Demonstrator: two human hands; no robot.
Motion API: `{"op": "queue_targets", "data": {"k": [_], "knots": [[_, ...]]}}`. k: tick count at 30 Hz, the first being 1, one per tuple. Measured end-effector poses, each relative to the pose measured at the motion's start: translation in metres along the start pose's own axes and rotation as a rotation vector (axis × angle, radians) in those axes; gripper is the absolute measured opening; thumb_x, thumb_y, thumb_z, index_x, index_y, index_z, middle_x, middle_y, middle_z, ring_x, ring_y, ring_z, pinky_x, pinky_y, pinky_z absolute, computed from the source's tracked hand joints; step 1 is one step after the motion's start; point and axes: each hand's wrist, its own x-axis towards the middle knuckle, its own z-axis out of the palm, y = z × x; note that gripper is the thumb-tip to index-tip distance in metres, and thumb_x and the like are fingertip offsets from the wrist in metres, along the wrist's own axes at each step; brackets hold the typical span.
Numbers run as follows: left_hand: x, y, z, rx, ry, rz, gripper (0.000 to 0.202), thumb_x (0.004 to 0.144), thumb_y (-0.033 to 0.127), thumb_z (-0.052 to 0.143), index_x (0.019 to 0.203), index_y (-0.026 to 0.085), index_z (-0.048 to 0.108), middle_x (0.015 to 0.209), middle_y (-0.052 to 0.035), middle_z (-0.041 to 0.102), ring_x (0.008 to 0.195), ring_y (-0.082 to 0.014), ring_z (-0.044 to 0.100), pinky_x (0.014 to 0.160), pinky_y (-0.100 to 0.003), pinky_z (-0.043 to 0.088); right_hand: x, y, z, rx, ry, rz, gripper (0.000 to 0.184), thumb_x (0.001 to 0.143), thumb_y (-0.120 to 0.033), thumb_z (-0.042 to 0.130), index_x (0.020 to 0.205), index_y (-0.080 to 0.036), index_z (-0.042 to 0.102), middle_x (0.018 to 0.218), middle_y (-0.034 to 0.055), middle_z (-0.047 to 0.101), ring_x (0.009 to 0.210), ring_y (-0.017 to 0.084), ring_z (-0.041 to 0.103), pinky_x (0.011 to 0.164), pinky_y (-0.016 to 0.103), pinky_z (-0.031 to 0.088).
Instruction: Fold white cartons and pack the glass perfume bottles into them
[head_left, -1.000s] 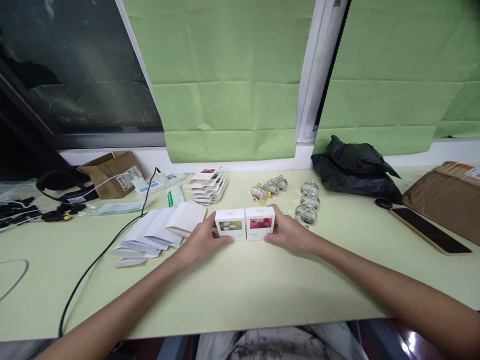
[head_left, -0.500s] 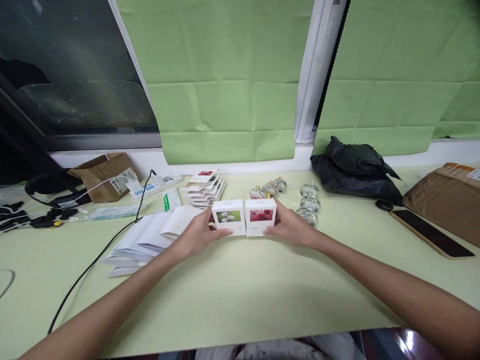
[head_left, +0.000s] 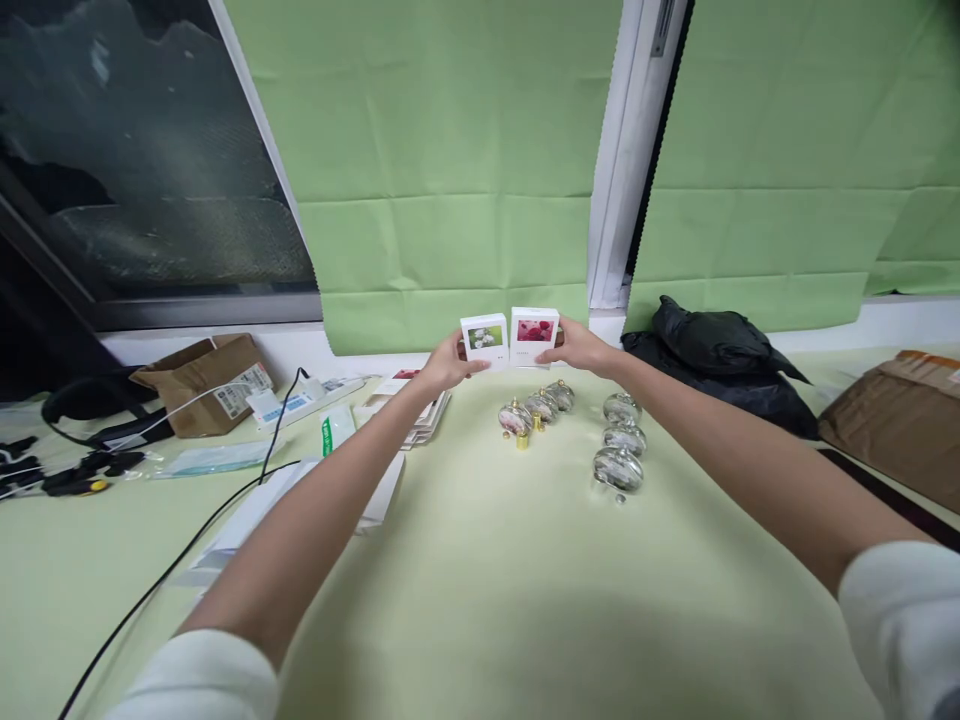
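Both arms are stretched far across the pale green table (head_left: 487, 580). My left hand (head_left: 444, 366) grips a small white box with a green flower picture (head_left: 484, 341). My right hand (head_left: 576, 349) grips a matching white box with a red flower picture (head_left: 534, 336). The two boxes are pressed side by side and held above the table's far edge, close to the white sill. Just nearer than the boxes lie three round glass bottles with gold caps (head_left: 537, 408) and a second row of three glass bottles (head_left: 619, 440).
A stack of printed cards (head_left: 420, 405) and flat white envelopes (head_left: 300, 490) lie left, partly under my left arm. A black cable (head_left: 225, 510), power strip (head_left: 296, 402) and cardboard box (head_left: 210, 380) sit further left. A black bag (head_left: 720, 355) and brown parcel (head_left: 892, 420) are right.
Both hands lifted the two boxes off the table's middle and carried them away to the far edge, past the glass bottles. The camera tilted with the reach.
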Motion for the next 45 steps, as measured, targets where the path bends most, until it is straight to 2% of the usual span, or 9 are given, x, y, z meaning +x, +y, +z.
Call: {"op": "queue_targets", "data": {"k": [6,10,16,26,32,35,38,42,45], "knots": [[0.046,-0.054,0.022,-0.004,0.031,-0.073,0.070,0.059,0.009,0.095,0.121,0.013,0.061,0.094,-0.0088,0.077,0.075,-0.0182,0.069,0.060,-0.025,0.053,0.046,0.042,-0.014,-0.042,0.000,0.111,0.062,0.058,-0.001,0.091,0.111,-0.017,0.064,0.103,0.0072,0.081,0.090,0.023,0.075,0.079,0.033,0.066],[0.053,-0.078,0.028,-0.019,0.001,-0.096,0.072,0.058,0.013,0.096,0.122,0.013,0.062,0.094,-0.0088,0.076,0.074,-0.0182,0.068,0.060,-0.025,0.053,0.059,0.064,-0.017,-0.034,-0.036,0.156,0.057,0.058,-0.002,0.091,0.107,-0.019,0.066,0.100,0.0048,0.081,0.089,0.021,0.075,0.073,0.028,0.066],[0.050,-0.098,0.034,-0.047,-0.093,-0.103,0.080,0.054,0.021,0.100,0.126,0.016,0.063,0.103,-0.0104,0.078,0.083,-0.0225,0.073,0.067,-0.029,0.057,0.064,0.085,-0.010,-0.011,-0.151,0.219,0.053,0.052,-0.002,0.093,0.096,-0.016,0.069,0.092,0.0041,0.080,0.080,0.021,0.075,0.070,0.031,0.068],[0.033,-0.119,0.017,-0.057,-0.117,-0.132,0.077,0.058,0.026,0.099,0.125,0.018,0.062,0.106,-0.0090,0.078,0.093,-0.0237,0.073,0.080,-0.036,0.061,0.070,0.098,0.011,-0.005,-0.293,0.270,0.045,0.052,-0.001,0.091,0.089,-0.015,0.069,0.083,0.0021,0.078,0.079,0.021,0.075,0.071,0.030,0.069],[0.032,-0.120,0.013,-0.044,-0.126,-0.152,0.072,0.059,0.021,0.097,0.122,0.018,0.062,0.105,-0.0067,0.078,0.088,-0.0200,0.071,0.076,-0.030,0.059,0.080,0.092,0.011,-0.034,-0.351,0.260,0.044,0.055,-0.008,0.096,0.089,-0.015,0.069,0.090,0.0034,0.079,0.083,0.021,0.077,0.072,0.028,0.069],[0.033,-0.120,0.012,-0.021,-0.119,-0.176,0.066,0.063,0.016,0.095,0.121,0.017,0.063,0.103,-0.0062,0.077,0.086,-0.0195,0.071,0.074,-0.030,0.059,0.085,0.089,0.006,-0.081,-0.321,0.236,0.043,0.056,-0.012,0.099,0.086,-0.015,0.067,0.081,0.0018,0.076,0.078,0.019,0.076,0.071,0.028,0.070],[0.035,-0.121,0.013,0.018,-0.064,-0.198,0.060,0.071,0.014,0.091,0.124,0.016,0.063,0.107,-0.0084,0.076,0.089,-0.0203,0.071,0.078,-0.033,0.061,0.090,0.090,0.009,-0.146,-0.269,0.199,0.043,0.056,-0.014,0.101,0.079,-0.016,0.064,0.071,-0.0007,0.071,0.068,0.017,0.073,0.066,0.027,0.069],[0.040,-0.126,0.019,0.082,0.068,-0.204,0.041,0.098,0.033,0.072,0.134,0.016,0.062,0.129,-0.0120,0.068,0.109,-0.0245,0.070,0.093,-0.044,0.062,0.097,0.093,0.016,-0.231,-0.218,0.159,0.041,0.058,-0.014,0.101,0.080,-0.017,0.066,0.072,0.0001,0.073,0.064,0.017,0.073,0.062,0.027,0.067],[0.046,-0.130,0.025,0.107,0.152,-0.199,0.040,0.102,0.037,0.066,0.136,0.017,0.062,0.136,-0.0120,0.065,0.116,-0.0260,0.068,0.097,-0.048,0.060,0.102,0.094,0.020,-0.290,-0.181,0.148,0.040,0.061,-0.012,0.100,0.083,-0.017,0.067,0.072,0.0001,0.074,0.061,0.018,0.074,0.062,0.029,0.066]]}}
